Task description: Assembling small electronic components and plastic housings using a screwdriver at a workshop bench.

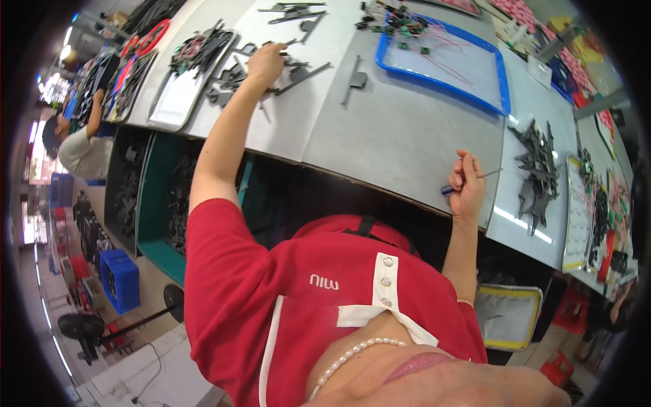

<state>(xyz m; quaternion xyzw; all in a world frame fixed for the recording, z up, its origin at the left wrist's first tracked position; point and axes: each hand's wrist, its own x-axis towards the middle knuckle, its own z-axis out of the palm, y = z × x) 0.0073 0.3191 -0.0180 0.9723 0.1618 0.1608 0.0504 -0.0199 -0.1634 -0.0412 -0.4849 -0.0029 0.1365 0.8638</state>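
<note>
1. Head view: fingers of the right hand (468, 184) are curled round a screwdriver (447, 190), its dark blue handle emerging toward the wearer's left and its thin shaft toward the right. This hand is over the near part of the table (400, 139).
2. Fingers of the left hand (266, 64), arm extended, are bent down among loose dark parts (298, 73); from where I stand I cannot tell whether they grip one.
3. Dark parts lie on both sides of that hand, some overlapping. A single dark piece (357, 79) lies apart, between the left hand and the blue tray.
4. Blue tray (506, 95): farther out, beyond the right hand. Circuit boards (410, 28) with pink wires are heaped at its far left corner, some past the rim.
5. Left of the left hand: a pale tray (176, 112), boards and dark pieces at its far end.
6. Right of the screwdriver: a pile of dark frames (539, 176), then a yellow-edged tray (574, 234).
7. Below the table, left: a teal bin (150, 234) holding dark pieces.
8. Far left: a co-worker (86, 154) in a pale top, one arm raised.
</note>
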